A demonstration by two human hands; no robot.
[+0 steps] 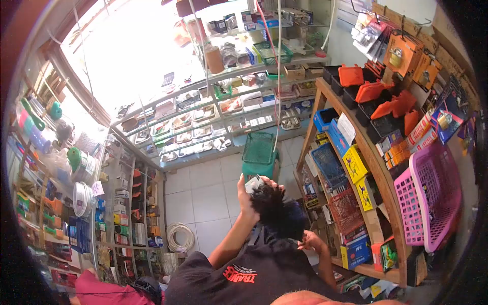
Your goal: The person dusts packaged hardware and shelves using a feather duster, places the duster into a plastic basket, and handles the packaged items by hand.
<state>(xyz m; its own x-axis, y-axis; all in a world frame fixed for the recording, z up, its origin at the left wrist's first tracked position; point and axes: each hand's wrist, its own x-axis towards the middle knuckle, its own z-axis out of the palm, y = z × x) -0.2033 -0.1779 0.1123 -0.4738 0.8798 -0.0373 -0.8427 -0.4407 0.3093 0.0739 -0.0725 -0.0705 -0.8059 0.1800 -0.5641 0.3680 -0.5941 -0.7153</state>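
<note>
My left hand (247,202) is raised in front of my chest, its fingers wrapped around a small grey-and-white box (252,184). Against that box lies the tip of a black feather duster (279,208), which covers part of the box and of my fingers. Lower and to the right, my right hand (314,241) is closed at the duster's handle end, close to my dark T-shirt (218,279). Most of the handle is hidden. Just beyond my left hand stands a green plastic stool or bin with a green basket (258,148) on top.
Glass shelves (218,114) with small goods run along the front. A wooden rack (378,198) on the right bears boxes, orange-lidded bins and a pink basket (429,195). Stocked shelves (127,203) line the left. Coiled cable (180,237) lies on the tiled floor (207,195). Cords hang overhead.
</note>
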